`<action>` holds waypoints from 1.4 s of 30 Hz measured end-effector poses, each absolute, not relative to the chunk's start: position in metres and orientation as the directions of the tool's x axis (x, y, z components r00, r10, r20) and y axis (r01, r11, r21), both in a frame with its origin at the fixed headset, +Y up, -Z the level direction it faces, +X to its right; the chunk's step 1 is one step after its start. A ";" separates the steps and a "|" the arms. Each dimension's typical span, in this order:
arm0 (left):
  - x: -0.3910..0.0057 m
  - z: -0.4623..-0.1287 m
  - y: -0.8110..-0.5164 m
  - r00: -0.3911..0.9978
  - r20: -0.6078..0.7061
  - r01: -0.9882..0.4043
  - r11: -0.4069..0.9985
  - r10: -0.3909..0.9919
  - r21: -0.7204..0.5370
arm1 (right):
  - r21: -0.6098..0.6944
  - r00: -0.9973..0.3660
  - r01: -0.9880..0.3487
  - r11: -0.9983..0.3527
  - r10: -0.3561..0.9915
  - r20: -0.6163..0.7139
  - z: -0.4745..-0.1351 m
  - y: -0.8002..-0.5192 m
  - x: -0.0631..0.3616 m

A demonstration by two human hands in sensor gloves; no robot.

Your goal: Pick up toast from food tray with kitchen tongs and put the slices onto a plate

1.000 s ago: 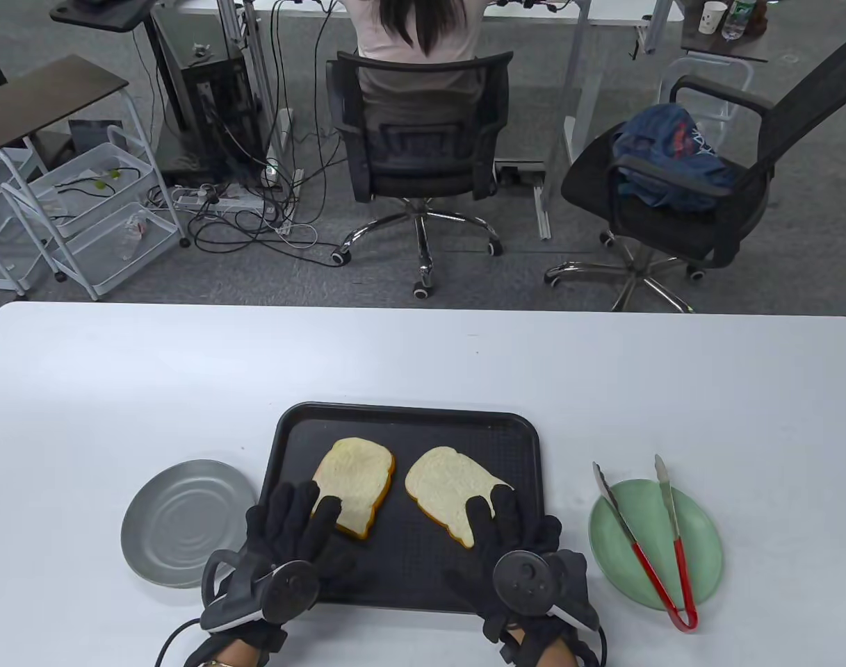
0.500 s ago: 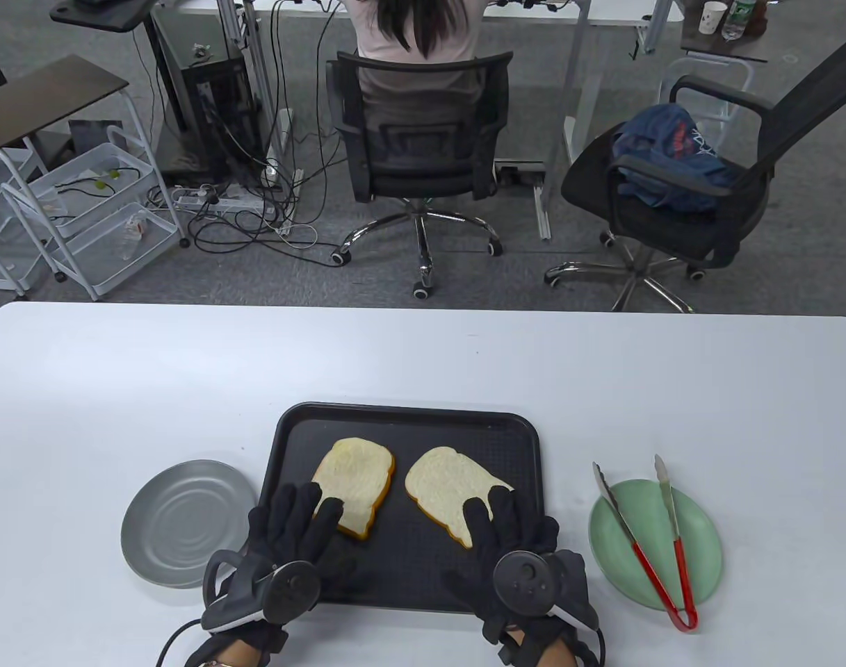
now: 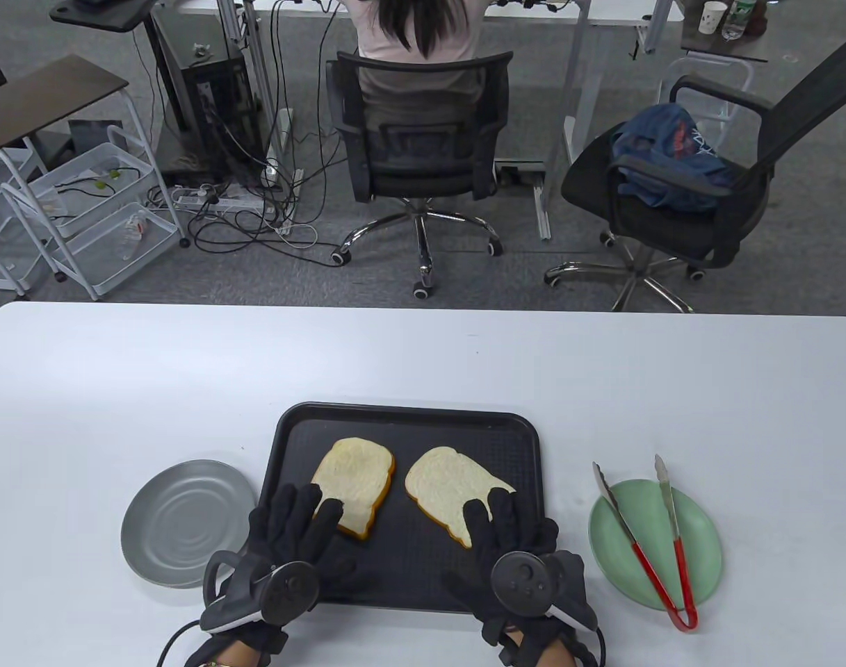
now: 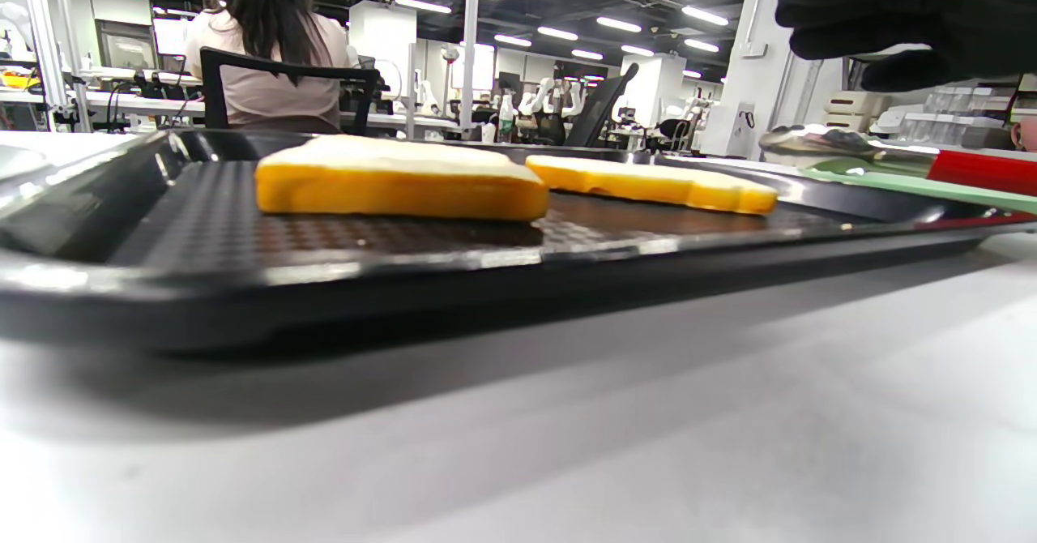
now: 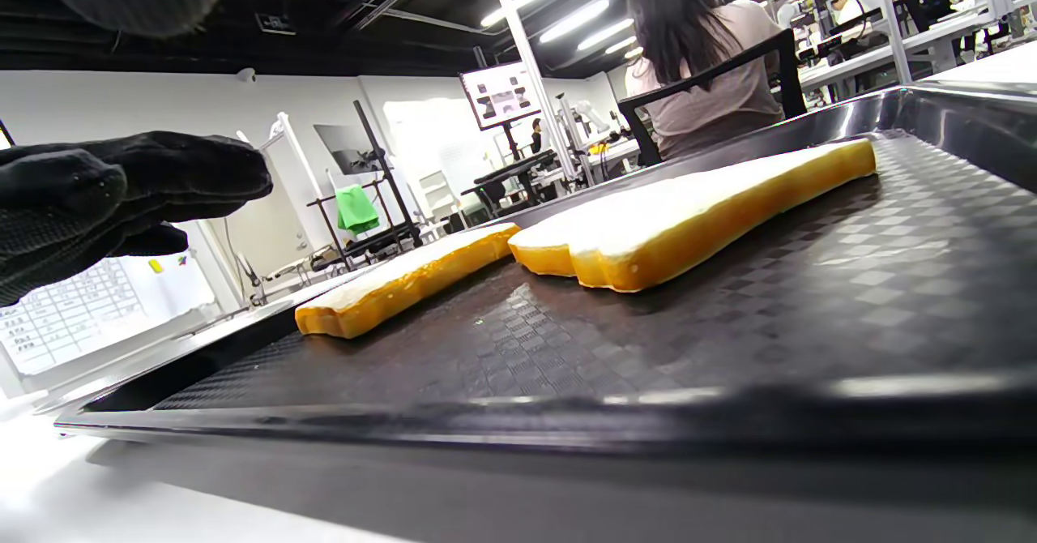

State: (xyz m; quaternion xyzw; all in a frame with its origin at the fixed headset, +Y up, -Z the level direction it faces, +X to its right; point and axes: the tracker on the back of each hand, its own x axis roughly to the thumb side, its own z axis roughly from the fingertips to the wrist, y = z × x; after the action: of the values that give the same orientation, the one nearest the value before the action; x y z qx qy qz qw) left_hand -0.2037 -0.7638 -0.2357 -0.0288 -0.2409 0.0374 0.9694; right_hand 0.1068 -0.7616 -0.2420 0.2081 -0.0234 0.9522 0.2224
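On the white desk (image 3: 423,361), going left to right, a bare grey metal plate (image 3: 186,522) sits just beside the black food tray (image 3: 409,417), at the tray's 9 o'clock. The left hand (image 3: 294,531) lies over the tray's near left corner, fingers straight and spread, their tips over the near edge of the left toast slice (image 3: 356,476); whether they press on it I cannot tell. It holds nothing. The right toast slice (image 3: 450,486) lies flat at the left slice's 3 o'clock, close to it but apart. The right hand (image 3: 513,542) rests over the tray's near right corner, fingers straight and loosely spread, tips over that slice's near end, gripping nothing. At the tray's 3 o'clock, apart from it, a pale green plate (image 3: 701,528) carries the kitchen tongs (image 3: 648,535): arms splayed wide, metal tips toward 12 o'clock past the rim, red handles meeting at 6 o'clock beyond the near rim.
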 end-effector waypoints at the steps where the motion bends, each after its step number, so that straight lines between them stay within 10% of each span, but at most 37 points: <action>1: -0.204 -0.236 -0.764 0.881 0.465 -0.057 0.996 0.086 -0.075 | 0.051 -0.814 -0.433 -0.900 0.415 0.405 -0.242 -0.762 0.107; 32: -0.202 -0.236 -0.764 0.883 0.461 -0.050 0.994 0.089 -0.096 | 0.085 -0.795 -0.460 -0.884 0.453 0.404 -0.243 -0.759 0.104; 42: -0.200 -0.237 -0.764 0.880 0.468 -0.033 0.993 0.081 -0.110 | -0.036 -0.811 -0.517 -0.855 0.476 0.340 -0.247 -0.720 0.130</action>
State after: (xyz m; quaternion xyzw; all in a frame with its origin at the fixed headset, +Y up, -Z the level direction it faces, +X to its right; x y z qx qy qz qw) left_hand -0.1998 -0.7643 -0.2365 -0.0496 -0.2432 0.0293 0.9682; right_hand 0.1300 -0.7196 -0.2471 0.1618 -0.0634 0.9494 0.2615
